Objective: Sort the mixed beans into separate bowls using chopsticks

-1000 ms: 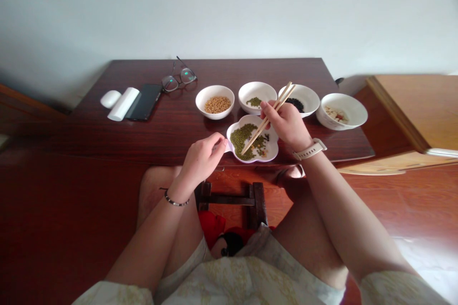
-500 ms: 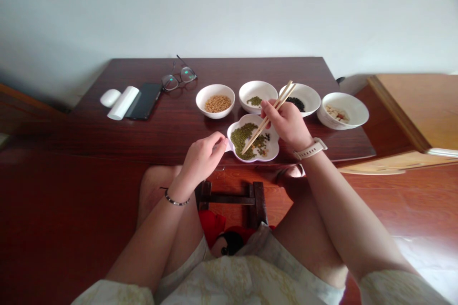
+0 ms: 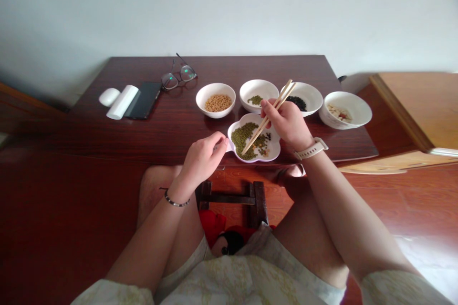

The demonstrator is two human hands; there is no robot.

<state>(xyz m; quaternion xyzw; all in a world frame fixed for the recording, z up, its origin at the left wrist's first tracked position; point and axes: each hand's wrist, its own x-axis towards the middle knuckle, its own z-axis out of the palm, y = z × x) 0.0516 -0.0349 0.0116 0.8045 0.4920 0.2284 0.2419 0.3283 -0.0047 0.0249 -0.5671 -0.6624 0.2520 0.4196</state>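
Note:
My left hand (image 3: 206, 155) pinches the short handle of a white flower-shaped dish (image 3: 275, 150) at the table's front edge. Green beans (image 3: 239, 138) cover much of the dish's left side, with a few dark and pale pieces on the right. My right hand (image 3: 288, 121) grips a pair of wooden chopsticks (image 3: 260, 126), tips down among the green beans. Behind the dish stand a bowl of yellow soybeans (image 3: 218, 103), a bowl with a few green beans (image 3: 255, 100) and a bowl of black beans (image 3: 297, 102), partly hidden by my right hand.
A white bowl (image 3: 365, 112) with pale pieces stands at the right. On the left lie glasses (image 3: 179, 77), a black phone (image 3: 145, 100), a white cylinder (image 3: 122, 102) and a rounded white case (image 3: 109, 97). A wooden cabinet (image 3: 411, 105) stands right of the dark table (image 3: 171, 136).
Both hands, the chopsticks and the dish hold nearly the same place. The view has shifted very slightly; nothing has been picked up or let go.

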